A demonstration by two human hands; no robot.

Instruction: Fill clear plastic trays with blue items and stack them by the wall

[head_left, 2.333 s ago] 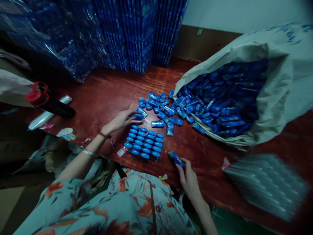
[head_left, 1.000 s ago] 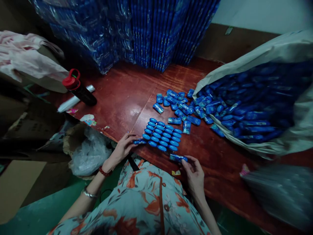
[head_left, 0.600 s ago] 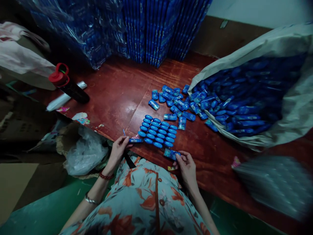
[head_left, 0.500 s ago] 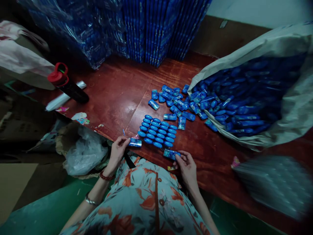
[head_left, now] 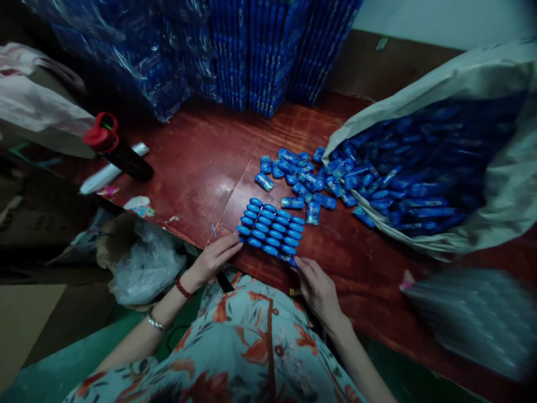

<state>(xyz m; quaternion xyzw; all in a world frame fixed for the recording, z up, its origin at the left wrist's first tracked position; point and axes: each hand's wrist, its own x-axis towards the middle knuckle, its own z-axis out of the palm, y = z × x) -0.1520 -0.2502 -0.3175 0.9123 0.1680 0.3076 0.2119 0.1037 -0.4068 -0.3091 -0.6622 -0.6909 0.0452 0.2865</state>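
Several blue containers stand packed in a block of rows (head_left: pixel 272 228) at the near edge of the red-brown table (head_left: pixel 197 168). My left hand (head_left: pixel 216 257) is closed at the block's near left corner, its fingertips on a blue container mostly hidden by them. At the near right corner, my right hand (head_left: pixel 316 282) pinches a blue container (head_left: pixel 287 260) against the front of the block. Loose blue containers (head_left: pixel 310 180) lie in a pile behind and to the right of the block.
A white sack (head_left: pixel 373 120) full of blue containers lies open at the right. Clear plastic trays (head_left: pixel 474 319) are at the near right. Wrapped blue packs (head_left: pixel 268 61) stand at the back. A black bottle with red lid (head_left: pixel 121 154) and a plastic roll (head_left: pixel 100 178) are at the left.
Both hands have moved in to the block, bringing the two containers they held from in front of it up against its near side. The pile looks unchanged.
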